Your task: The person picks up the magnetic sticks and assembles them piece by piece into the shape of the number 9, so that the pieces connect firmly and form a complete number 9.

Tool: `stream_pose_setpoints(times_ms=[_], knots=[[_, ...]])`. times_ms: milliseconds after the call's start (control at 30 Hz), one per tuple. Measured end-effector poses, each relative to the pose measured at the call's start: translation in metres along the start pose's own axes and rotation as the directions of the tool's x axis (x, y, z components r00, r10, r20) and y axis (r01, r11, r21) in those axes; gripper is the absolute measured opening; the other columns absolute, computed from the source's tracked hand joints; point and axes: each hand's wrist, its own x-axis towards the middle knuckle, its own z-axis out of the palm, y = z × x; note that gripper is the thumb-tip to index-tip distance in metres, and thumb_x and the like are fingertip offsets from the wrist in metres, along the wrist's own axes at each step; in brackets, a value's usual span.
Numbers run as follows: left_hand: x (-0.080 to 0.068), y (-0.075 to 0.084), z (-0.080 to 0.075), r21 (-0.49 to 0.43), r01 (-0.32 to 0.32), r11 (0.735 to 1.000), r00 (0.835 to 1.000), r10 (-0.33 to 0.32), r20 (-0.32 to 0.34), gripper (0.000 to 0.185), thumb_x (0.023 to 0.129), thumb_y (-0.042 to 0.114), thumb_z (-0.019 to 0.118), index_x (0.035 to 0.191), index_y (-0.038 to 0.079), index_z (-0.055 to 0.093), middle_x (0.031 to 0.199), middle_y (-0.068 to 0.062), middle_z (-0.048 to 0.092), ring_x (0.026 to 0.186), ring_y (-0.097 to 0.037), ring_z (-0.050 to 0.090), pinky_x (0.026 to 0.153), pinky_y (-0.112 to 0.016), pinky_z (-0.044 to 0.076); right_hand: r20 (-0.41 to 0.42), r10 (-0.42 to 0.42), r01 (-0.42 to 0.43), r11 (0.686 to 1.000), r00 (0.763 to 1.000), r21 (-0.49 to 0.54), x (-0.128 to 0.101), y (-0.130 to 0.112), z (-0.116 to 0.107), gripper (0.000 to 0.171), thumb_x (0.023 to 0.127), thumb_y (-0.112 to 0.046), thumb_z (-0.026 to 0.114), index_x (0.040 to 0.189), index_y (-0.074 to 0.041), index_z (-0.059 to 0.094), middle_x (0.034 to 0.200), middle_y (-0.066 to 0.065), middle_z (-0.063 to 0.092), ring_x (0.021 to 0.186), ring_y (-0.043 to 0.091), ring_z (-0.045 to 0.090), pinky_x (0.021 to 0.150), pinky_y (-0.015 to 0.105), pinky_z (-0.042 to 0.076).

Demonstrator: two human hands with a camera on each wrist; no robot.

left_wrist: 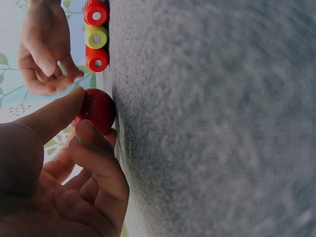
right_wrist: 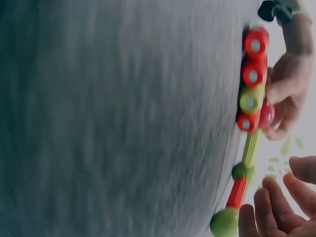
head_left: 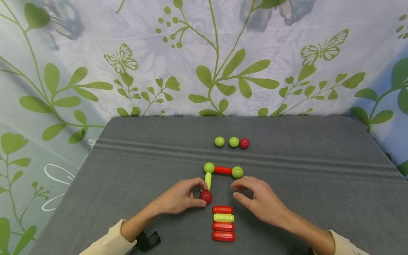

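My left hand pinches a dark red ball between thumb and fingers. The ball touches the near end of a yellow-green rod. A green ball sits at that rod's far end, and from it a red rod runs right to another green ball. In the left wrist view the pinched red ball rests on the grey surface. My right hand hovers right of the pieces, fingers loosely bent, holding nothing. In the right wrist view its fingers appear near a green ball.
Between the hands, nearer me, lie a red rod, a yellow-green rod and two more red rods in a stack of rows. Farther back stand two green balls and a red ball. A patterned cloth hangs behind the grey table.
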Motion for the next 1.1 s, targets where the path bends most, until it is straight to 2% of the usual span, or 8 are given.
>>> stream_pose_setpoints(times_ms=[200, 633, 867, 1100], knots=[[0.000, 0.000, 0.000, -0.010, 0.003, 1.000, 1.000, -0.003, 0.003, 0.030, 0.079, 0.023, 0.073, 0.104, 0.019, 0.056, 0.092, 0.004, 0.057, 0.047, -0.004, 0.043, 0.044, -0.021, 0.037, 0.133, 0.012, -0.029, 0.991, 0.991, 0.128, -0.005, -0.005, 0.011, 0.016, 0.084, -0.021, 0.067, 0.100, -0.016, 0.064, 0.090, -0.009, 0.062, 0.084, 0.006, 0.056, 0.075, 0.032, 0.046], [0.000, 0.000, 0.000, -0.023, -0.003, 1.000, 1.000, 0.003, 0.005, 0.030, 0.079, 0.023, 0.073, 0.103, 0.019, 0.056, 0.092, 0.004, 0.057, 0.048, -0.004, 0.044, 0.044, -0.021, 0.038, 0.229, 0.056, -0.065, 0.997, 0.972, 0.032, -0.004, -0.002, 0.019, 0.019, 0.083, -0.021, 0.068, 0.101, -0.019, 0.064, 0.092, -0.014, 0.059, 0.083, 0.005, 0.054, 0.073, 0.029, 0.045], [0.000, 0.000, -0.001, -0.022, 0.001, 1.000, 1.000, -0.001, 0.009, 0.029, 0.080, 0.024, 0.072, 0.103, 0.019, 0.056, 0.092, 0.004, 0.057, 0.048, -0.004, 0.044, 0.044, -0.021, 0.038, 0.238, 0.037, -0.032, 0.999, 0.971, -0.026, -0.004, -0.004, 0.020, 0.017, 0.083, -0.017, 0.067, 0.100, -0.020, 0.064, 0.089, -0.018, 0.057, 0.083, 0.004, 0.052, 0.073, 0.030, 0.044], [0.000, 0.000, -0.001, -0.020, 0.002, 1.000, 1.000, -0.002, 0.007, 0.030, 0.080, 0.024, 0.072, 0.104, 0.020, 0.056, 0.092, 0.004, 0.057, 0.048, -0.004, 0.043, 0.044, -0.021, 0.037, 0.240, 0.031, -0.025, 0.999, 0.970, -0.028, -0.004, -0.004, 0.020, 0.018, 0.083, -0.013, 0.067, 0.098, -0.021, 0.065, 0.088, -0.018, 0.058, 0.083, 0.004, 0.053, 0.073, 0.031, 0.044]])
